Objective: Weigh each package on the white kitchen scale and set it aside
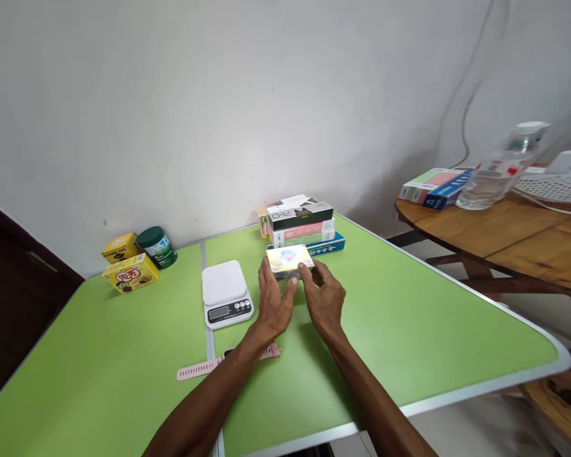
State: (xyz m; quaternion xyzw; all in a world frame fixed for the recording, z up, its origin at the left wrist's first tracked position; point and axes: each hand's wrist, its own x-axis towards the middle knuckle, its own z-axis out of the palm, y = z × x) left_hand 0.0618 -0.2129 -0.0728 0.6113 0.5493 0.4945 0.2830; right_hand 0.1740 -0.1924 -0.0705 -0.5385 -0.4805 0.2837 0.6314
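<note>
Between my two hands is a small yellow-and-white box (289, 257), held up above the green table in front of a stack of boxes. My left hand (273, 301) grips its left side, thumb at the near face. On its right side my right hand (322, 293) closes with thumb and fingers. A white digital kitchen scale (224, 285) lies just left of my left hand, its platform bare. Below my left forearm lies a watch with a pink strap (200, 369), its middle partly hidden by the arm.
Behind the held box are stacked boxes, including a black box (301, 216) and a blue box (335, 242). Yellow boxes (132, 273) and a dark green jar (157, 246) stand at the left back. A round wooden table (504, 222) at right bears a water bottle (497, 171).
</note>
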